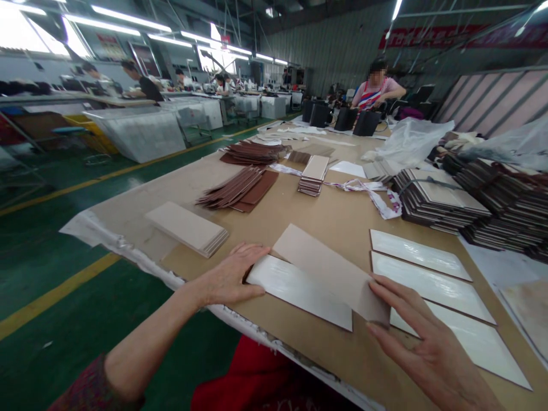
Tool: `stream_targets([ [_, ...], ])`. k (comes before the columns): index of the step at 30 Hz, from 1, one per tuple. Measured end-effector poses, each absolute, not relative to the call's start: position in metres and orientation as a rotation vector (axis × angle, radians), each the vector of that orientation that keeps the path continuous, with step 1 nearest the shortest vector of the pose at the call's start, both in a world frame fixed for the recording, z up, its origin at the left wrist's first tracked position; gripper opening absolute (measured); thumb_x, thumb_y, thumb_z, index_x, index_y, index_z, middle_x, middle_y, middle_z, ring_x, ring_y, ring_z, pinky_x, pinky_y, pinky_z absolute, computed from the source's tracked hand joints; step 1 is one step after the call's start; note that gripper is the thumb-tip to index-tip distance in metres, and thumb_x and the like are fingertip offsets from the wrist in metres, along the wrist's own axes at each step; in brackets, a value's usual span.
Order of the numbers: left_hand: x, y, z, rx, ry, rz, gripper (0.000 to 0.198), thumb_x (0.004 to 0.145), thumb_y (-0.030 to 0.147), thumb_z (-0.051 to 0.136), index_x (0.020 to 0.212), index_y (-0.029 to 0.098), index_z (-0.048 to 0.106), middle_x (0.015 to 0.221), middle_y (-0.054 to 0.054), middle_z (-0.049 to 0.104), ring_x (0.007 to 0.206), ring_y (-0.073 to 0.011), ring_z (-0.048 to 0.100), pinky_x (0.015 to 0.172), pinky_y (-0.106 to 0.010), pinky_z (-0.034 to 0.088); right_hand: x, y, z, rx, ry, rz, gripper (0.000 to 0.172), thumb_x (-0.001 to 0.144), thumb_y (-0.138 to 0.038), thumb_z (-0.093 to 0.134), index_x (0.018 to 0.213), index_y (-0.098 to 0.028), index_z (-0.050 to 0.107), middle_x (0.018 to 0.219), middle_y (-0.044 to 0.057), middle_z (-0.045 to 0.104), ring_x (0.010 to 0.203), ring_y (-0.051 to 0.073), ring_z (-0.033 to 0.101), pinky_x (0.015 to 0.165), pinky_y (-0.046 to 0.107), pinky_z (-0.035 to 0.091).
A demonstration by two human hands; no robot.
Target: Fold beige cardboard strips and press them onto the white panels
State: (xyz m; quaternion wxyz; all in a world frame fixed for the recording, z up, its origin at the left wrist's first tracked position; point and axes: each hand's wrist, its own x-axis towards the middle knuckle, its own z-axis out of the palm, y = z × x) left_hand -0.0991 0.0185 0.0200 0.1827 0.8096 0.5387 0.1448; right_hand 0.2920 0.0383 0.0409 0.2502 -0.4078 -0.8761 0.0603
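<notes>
A beige board (329,268) is held by its right end between the thumb and fingers of my right hand (423,337); it overlaps a glossy white panel (299,291). My left hand (233,274) has its thumb and fingers at the left end of that white panel, which lies on the brown table. To the right lie three more glossy white panels (432,285), partly behind my right hand. A small stack of beige boards (186,227) rests left of my left hand.
Fanned brown pieces (240,188), a narrow stack (314,174) and patterned strips (381,197) lie farther back on the table (278,342). Tied dark-edged stacks (440,197) stand at the right. A person (374,91) works at the far end beside black boxes.
</notes>
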Motion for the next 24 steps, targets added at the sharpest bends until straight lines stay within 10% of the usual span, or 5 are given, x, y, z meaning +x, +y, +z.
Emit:
stream_targets([
  [24, -0.11, 0.0, 0.021, 2.225, 1.534, 0.624, 0.073, 0.085, 0.042, 0.063, 0.147, 0.021, 0.03, 0.146, -0.012, 0.044, 0.137, -0.026, 0.037, 0.116, -0.047, 0.029, 0.26, 0.065, 0.027, -0.971, -2.714, 0.282, 0.048, 0.088, -0.034, 0.059, 0.136, -0.026, 0.056, 0.14, 0.009, 0.054, 0.127, 0.028, 0.052, 0.102, 0.052, 0.048],
])
